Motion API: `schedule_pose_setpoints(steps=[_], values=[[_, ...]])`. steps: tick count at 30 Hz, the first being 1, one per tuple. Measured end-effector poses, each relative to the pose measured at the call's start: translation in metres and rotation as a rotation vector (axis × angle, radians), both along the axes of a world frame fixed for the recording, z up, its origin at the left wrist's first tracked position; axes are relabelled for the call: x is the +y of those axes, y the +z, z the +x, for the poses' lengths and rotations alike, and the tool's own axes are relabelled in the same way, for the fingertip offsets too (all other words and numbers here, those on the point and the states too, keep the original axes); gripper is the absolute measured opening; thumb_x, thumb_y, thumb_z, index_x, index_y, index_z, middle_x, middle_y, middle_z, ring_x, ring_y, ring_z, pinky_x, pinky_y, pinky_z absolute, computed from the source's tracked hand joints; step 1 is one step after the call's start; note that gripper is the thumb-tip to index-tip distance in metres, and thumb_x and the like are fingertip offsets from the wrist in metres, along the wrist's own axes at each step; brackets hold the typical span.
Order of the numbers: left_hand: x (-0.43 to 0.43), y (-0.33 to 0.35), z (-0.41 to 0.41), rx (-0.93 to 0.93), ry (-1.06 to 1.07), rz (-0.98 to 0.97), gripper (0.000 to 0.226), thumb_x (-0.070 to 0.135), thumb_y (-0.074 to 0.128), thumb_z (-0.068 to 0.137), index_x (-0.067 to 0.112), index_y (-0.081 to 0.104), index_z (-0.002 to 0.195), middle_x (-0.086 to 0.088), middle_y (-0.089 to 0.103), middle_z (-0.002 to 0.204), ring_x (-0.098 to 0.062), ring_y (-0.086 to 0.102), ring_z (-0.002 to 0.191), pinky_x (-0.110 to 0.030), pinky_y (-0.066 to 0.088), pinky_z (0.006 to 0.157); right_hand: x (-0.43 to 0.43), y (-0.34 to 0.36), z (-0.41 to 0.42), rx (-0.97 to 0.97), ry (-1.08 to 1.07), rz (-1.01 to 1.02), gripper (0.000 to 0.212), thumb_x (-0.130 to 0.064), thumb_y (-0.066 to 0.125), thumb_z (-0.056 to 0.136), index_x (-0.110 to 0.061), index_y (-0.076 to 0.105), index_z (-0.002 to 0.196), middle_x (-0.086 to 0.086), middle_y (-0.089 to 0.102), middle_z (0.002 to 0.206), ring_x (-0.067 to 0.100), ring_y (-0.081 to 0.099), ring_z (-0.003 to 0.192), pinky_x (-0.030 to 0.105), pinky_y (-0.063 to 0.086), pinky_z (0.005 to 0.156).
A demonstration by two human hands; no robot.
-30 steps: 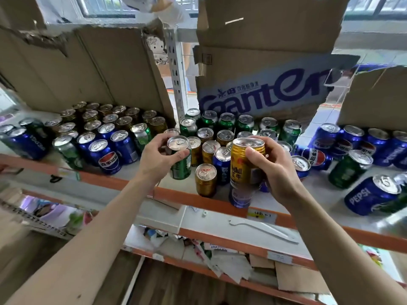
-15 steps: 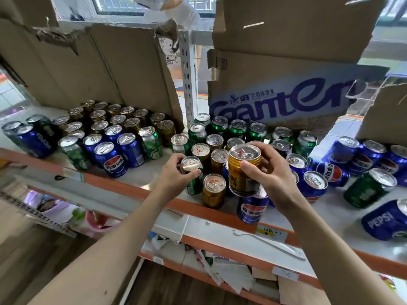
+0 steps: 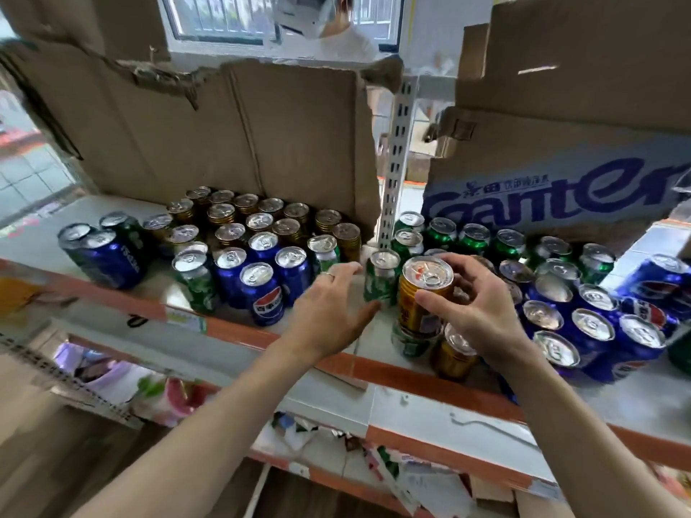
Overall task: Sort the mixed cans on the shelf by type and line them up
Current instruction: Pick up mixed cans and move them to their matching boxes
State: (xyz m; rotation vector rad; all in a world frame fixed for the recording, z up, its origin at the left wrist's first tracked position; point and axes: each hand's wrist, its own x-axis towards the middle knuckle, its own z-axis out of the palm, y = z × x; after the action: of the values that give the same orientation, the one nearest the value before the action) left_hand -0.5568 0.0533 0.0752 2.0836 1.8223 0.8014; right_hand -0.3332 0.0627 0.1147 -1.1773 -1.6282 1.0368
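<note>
Mixed cans stand on a white shelf with an orange front edge (image 3: pixel 239 328). Gold cans (image 3: pixel 254 218) cluster at the back left, with blue Pepsi cans (image 3: pixel 261 293) in front of them. Green cans (image 3: pixel 475 237) line the back right, and more blue cans (image 3: pixel 590 330) fill the right. My right hand (image 3: pixel 475 315) grips a gold can (image 3: pixel 418 297) by its top, held above a green can (image 3: pixel 411 343). My left hand (image 3: pixel 329 312) is open with fingers spread, just left of an upright green can (image 3: pixel 379 282); I cannot tell whether it touches the can.
Torn cardboard sheets (image 3: pixel 232 136) and a printed box (image 3: pixel 561 196) wall off the back, split by a perforated metal post (image 3: pixel 397 162). A person (image 3: pixel 329 28) stands behind the shelf. The lower shelf (image 3: pixel 336 416) carries paper scraps and a wire hook (image 3: pixel 486 428).
My left hand carried the green can leftward, set it upright on the shelf and opened. My right hand still holds the gold can. The view has swung left.
</note>
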Motion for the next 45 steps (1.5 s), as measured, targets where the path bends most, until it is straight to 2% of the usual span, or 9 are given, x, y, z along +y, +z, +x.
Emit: schedule_pose_setpoints(steps=[4, 11, 17, 24, 31, 35, 38, 42, 45], values=[[-0.014, 0.015, -0.060, 0.100, -0.043, 0.153, 0.055, 0.048, 0.062, 0.091, 0.019, 0.048, 0.136, -0.001, 0.056, 0.132, -0.018, 0.052, 0.118, -0.023, 0.037, 0.089, -0.005, -0.003, -0.055, -0.017, -0.031, 0.020, 0.058, -0.022, 0.085, 0.072, -0.020, 0.058, 0.123, -0.005, 0.068, 0.113, 0.007, 0.066, 0.102, 0.025, 0.056, 0.085], [-0.026, 0.006, -0.148, 0.183, -0.025, 0.195, 0.054, 0.052, 0.049, 0.089, 0.018, 0.052, 0.130, -0.001, 0.059, 0.129, -0.024, 0.057, 0.114, -0.039, 0.048, 0.095, -0.008, -0.027, -0.134, 0.024, -0.091, -0.017, 0.058, -0.019, 0.086, 0.070, -0.019, 0.060, 0.122, -0.002, 0.068, 0.114, 0.013, 0.064, 0.106, 0.037, 0.055, 0.092], [-0.033, -0.012, -0.180, 0.199, -0.032, 0.158, 0.057, 0.052, 0.047, 0.088, 0.017, 0.052, 0.132, -0.004, 0.057, 0.135, -0.026, 0.054, 0.122, -0.042, 0.046, 0.099, -0.006, -0.057, -0.172, -0.039, -0.155, -0.047, 0.061, -0.015, 0.088, 0.069, -0.016, 0.060, 0.123, -0.004, 0.067, 0.113, 0.007, 0.062, 0.106, 0.026, 0.053, 0.090], [-0.031, -0.035, -0.189, 0.214, -0.032, 0.118, 0.055, 0.051, 0.047, 0.089, 0.018, 0.050, 0.132, -0.001, 0.056, 0.133, -0.022, 0.056, 0.118, -0.041, 0.051, 0.094, 0.007, -0.083, -0.187, -0.020, -0.163, -0.090, 0.058, 0.001, 0.082, 0.072, -0.011, 0.057, 0.123, -0.012, 0.062, 0.107, -0.015, 0.059, 0.094, 0.005, 0.048, 0.074], [-0.030, -0.042, -0.183, 0.217, 0.006, 0.110, 0.050, 0.046, 0.052, 0.088, 0.017, 0.053, 0.128, -0.001, 0.058, 0.130, -0.022, 0.058, 0.113, -0.039, 0.053, 0.089, 0.021, -0.104, -0.185, 0.008, -0.150, -0.143, 0.060, 0.005, 0.080, 0.074, -0.006, 0.054, 0.126, -0.009, 0.062, 0.105, -0.019, 0.059, 0.086, 0.003, 0.046, 0.068], [-0.029, -0.041, -0.178, 0.220, 0.039, 0.119, 0.048, 0.044, 0.054, 0.089, 0.016, 0.053, 0.128, -0.002, 0.057, 0.129, -0.021, 0.058, 0.111, -0.037, 0.052, 0.089, 0.027, -0.109, -0.179, -0.017, -0.114, -0.174, 0.062, -0.002, 0.081, 0.074, -0.015, 0.052, 0.128, -0.001, 0.062, 0.114, 0.003, 0.061, 0.103, 0.009, 0.050, 0.072], [-0.031, -0.040, -0.176, 0.227, 0.061, 0.120, 0.047, 0.045, 0.054, 0.090, 0.017, 0.052, 0.129, -0.001, 0.056, 0.131, -0.019, 0.056, 0.114, -0.034, 0.050, 0.092, 0.029, -0.109, -0.174, -0.097, -0.057, -0.206, 0.068, -0.012, 0.083, 0.075, -0.022, 0.048, 0.132, 0.002, 0.058, 0.126, 0.018, 0.057, 0.117, 0.022, 0.050, 0.087], [-0.032, -0.037, -0.179, 0.239, 0.084, 0.152, 0.046, 0.045, 0.053, 0.091, 0.018, 0.053, 0.128, 0.001, 0.056, 0.130, -0.017, 0.057, 0.113, -0.034, 0.051, 0.091, 0.028, -0.093, -0.173, -0.304, -0.033, -0.059, 0.081, -0.028, 0.078, 0.081, -0.022, 0.033, 0.148, 0.002, 0.045, 0.146, 0.017, 0.042, 0.133, 0.038, 0.038, 0.109], [-0.032, -0.030, -0.186, 0.259, 0.113, 0.177, 0.046, 0.045, 0.052, 0.090, 0.017, 0.053, 0.127, 0.001, 0.055, 0.131, -0.018, 0.057, 0.114, -0.033, 0.049, 0.092, 0.027, -0.069, -0.178, -0.387, 0.005, 0.100, 0.076, -0.038, 0.070, 0.086, -0.027, 0.029, 0.150, 0.000, 0.035, 0.154, 0.019, 0.035, 0.140, 0.045, 0.033, 0.113]])
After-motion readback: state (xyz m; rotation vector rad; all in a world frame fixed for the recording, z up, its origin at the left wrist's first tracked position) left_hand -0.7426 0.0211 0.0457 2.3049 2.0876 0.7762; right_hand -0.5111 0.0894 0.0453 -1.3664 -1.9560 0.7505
